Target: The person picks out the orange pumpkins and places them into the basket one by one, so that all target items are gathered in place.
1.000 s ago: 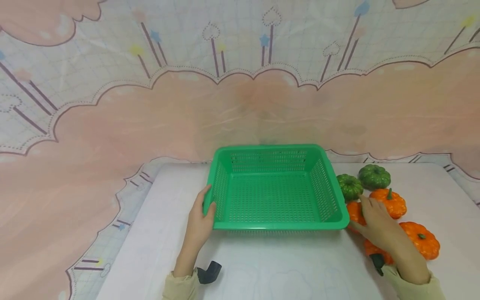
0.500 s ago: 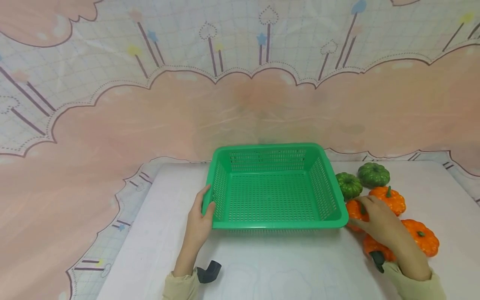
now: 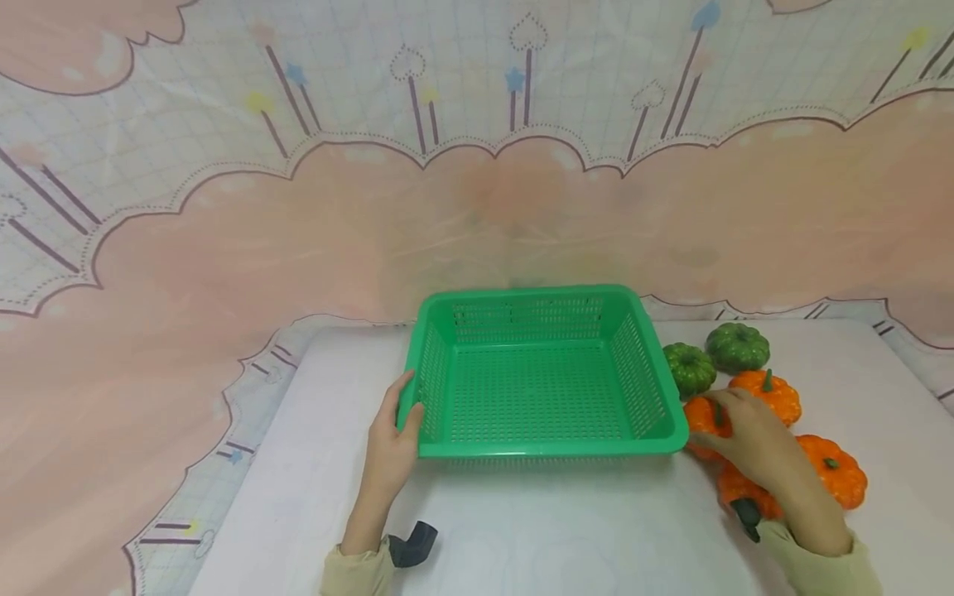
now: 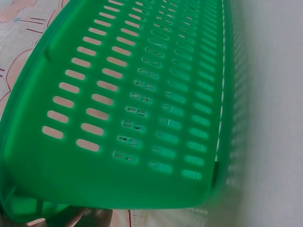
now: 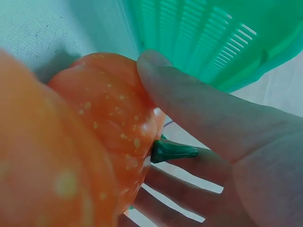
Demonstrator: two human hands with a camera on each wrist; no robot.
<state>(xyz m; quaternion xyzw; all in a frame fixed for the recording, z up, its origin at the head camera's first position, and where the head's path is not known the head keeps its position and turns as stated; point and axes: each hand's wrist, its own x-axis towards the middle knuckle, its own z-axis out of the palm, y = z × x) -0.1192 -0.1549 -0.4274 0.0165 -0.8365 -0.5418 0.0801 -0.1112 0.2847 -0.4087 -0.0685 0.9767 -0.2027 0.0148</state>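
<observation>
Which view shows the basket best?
The head view: the basket appears nearly whole, its inside and rim clear. The left wrist view gives mostly slotted wall close up; the right wrist, a cropped part.

A: Basket, far edge of tabletop?
B: Plastic, smooth, slight sheen.
A: Orange pumpkins, toward right edge?
B: Glossy, smooth-skinned.
A: Green pumpkins, far right corner?
B: Glossy, bumpy.
A: Backdrop?
B: Matt, looks like cloth.
</observation>
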